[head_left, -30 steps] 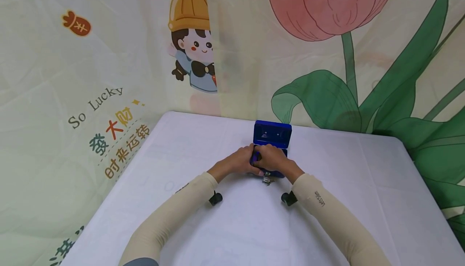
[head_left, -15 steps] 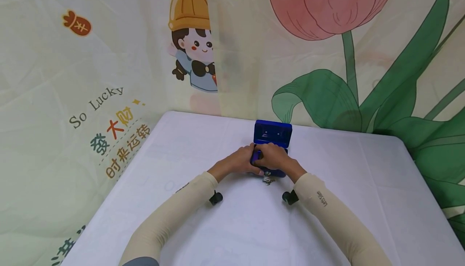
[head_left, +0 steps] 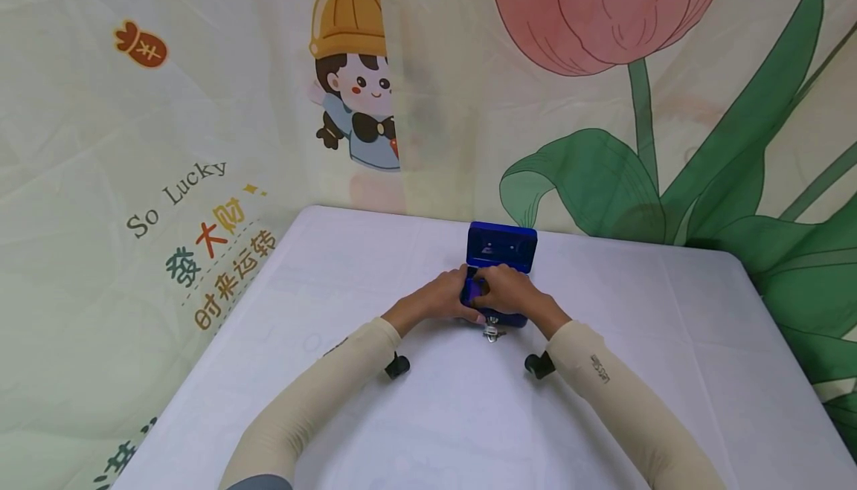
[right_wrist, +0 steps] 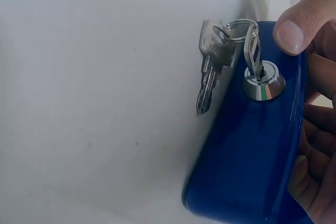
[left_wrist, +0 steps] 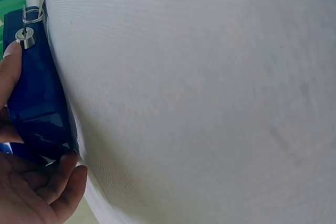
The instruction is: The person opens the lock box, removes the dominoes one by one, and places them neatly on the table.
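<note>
A small blue metal cash box (head_left: 515,320) stands at the back of the table, its lid (head_left: 502,243) raised. My left hand (head_left: 443,295) grips the left side, the thumb along the front wall beside the lock. A key sits in the silver lock (right_wrist: 264,83), and more keys (right_wrist: 210,61) hang from its ring. My right hand (head_left: 505,289) reaches down into the box with curled fingers (right_wrist: 310,177), close to a purple patch (head_left: 477,291) inside. The fingertips are hidden, and I cannot tell what they hold.
A white cloth (head_left: 462,416) covers the table. Close behind the box hangs a printed curtain (head_left: 442,140) with a tulip and a cartoon figure. A black wrist camera (head_left: 397,366) juts below the left sleeve, another black camera (head_left: 538,365) below the right.
My right hand and forearm have shifted slightly to the right, showing a little more of the box's purple inside. My left hand, the box and its raised lid stay in place.
</note>
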`<action>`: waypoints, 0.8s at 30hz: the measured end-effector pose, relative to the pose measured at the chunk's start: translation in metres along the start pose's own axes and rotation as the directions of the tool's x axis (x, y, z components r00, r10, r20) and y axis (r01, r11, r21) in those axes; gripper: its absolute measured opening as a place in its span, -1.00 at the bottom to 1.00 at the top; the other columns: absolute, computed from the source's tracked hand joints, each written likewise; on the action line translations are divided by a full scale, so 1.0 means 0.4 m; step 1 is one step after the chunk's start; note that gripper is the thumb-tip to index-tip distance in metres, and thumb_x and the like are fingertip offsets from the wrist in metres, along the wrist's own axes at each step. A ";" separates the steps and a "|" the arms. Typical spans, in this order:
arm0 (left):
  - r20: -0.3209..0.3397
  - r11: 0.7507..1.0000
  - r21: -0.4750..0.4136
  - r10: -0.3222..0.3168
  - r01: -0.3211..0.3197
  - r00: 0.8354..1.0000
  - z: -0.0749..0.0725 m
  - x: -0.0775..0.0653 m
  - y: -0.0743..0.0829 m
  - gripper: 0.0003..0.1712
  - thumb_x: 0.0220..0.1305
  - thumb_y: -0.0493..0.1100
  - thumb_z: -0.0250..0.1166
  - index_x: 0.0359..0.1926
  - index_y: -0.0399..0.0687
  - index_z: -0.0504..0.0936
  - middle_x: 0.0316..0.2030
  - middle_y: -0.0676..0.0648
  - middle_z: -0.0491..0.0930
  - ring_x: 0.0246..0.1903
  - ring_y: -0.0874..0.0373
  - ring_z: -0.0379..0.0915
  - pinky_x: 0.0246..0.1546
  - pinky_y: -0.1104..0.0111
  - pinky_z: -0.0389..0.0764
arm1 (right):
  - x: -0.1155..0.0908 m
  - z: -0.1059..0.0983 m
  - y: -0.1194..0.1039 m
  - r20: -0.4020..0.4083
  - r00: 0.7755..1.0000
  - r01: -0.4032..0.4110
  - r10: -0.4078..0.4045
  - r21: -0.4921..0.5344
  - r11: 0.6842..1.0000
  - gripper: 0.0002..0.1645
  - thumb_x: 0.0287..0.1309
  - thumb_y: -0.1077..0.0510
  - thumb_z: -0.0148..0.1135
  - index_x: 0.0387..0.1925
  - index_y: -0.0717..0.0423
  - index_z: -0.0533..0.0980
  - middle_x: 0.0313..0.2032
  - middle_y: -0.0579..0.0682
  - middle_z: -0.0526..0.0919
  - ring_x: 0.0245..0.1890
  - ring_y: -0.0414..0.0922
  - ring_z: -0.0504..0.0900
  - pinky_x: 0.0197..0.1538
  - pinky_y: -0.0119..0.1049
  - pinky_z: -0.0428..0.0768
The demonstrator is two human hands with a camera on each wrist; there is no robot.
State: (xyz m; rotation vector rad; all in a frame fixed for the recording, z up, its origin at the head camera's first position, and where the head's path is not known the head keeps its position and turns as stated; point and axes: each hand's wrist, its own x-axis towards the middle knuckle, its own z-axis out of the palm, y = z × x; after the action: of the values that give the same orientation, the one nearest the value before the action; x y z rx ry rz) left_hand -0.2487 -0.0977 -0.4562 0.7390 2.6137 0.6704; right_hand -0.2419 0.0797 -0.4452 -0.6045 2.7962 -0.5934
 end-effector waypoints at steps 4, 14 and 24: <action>-0.005 1.000 -0.008 0.009 -0.009 1.000 0.001 -0.001 -0.002 0.26 0.00 0.27 0.55 0.49 -0.27 0.08 0.27 -0.28 0.46 0.20 -0.06 0.46 0.25 0.09 0.49 | -0.006 -0.004 0.004 -0.001 1.000 0.003 -0.003 -0.006 1.000 -0.40 0.17 -0.06 0.45 0.16 0.15 0.59 -0.15 0.04 0.77 -0.23 -0.11 0.68 0.03 -0.10 0.67; -0.006 0.999 -0.036 0.032 -0.032 0.999 0.003 -0.002 -0.009 0.26 0.01 0.27 0.54 0.50 -0.22 0.07 0.26 -0.24 0.47 0.19 -0.04 0.46 0.25 0.09 0.48 | -0.031 -0.027 0.019 -0.001 1.000 -0.007 0.007 0.003 1.000 -0.43 0.15 -0.05 0.47 0.11 0.15 0.61 -0.28 -0.01 0.75 -0.30 -0.13 0.68 -0.05 -0.11 0.69; -0.003 0.998 -0.053 0.038 -0.038 0.999 -0.002 -0.006 -0.006 0.26 0.02 0.22 0.56 0.51 -0.23 0.05 0.27 -0.26 0.46 0.20 -0.05 0.45 0.27 0.07 0.46 | -0.050 -0.046 0.018 0.009 1.000 -0.001 0.001 -0.010 1.000 -0.41 0.15 -0.06 0.46 0.13 0.17 0.60 -0.34 -0.05 0.72 -0.37 -0.16 0.65 -0.10 -0.15 0.70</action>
State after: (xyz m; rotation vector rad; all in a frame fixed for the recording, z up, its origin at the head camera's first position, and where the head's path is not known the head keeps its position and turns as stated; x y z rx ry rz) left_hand -0.2482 -0.1011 -0.4563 0.7743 2.5785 0.7490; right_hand -0.2319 0.1008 -0.4291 -0.6064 2.7927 -0.5754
